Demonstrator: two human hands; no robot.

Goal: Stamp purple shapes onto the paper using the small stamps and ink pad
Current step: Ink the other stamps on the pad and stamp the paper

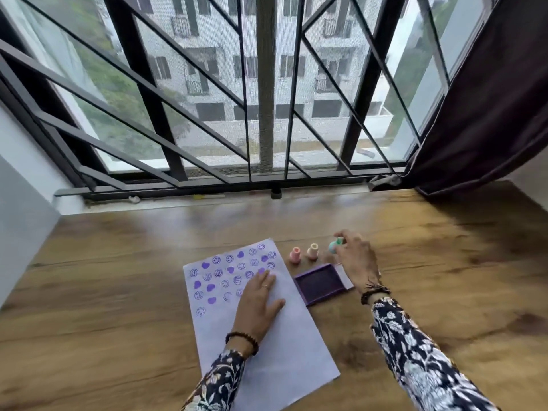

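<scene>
left hand [259, 301] lies flat, fingers spread, pressing the paper [284, 351] (partly stamped purple); right hand [354, 258] pinches the green stamp [335, 245] beyond the ink pad [320, 283].

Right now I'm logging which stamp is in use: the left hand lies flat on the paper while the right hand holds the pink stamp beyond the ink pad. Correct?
Not quite. The head view shows the right hand holding the green stamp; the pink stamp stands untouched on the table. The left hand, the paper and the ink pad are as you say.

Wood-grain table [118, 292], slight sheen; matt paper [290, 351]; cloth curtain [489, 114].
</scene>
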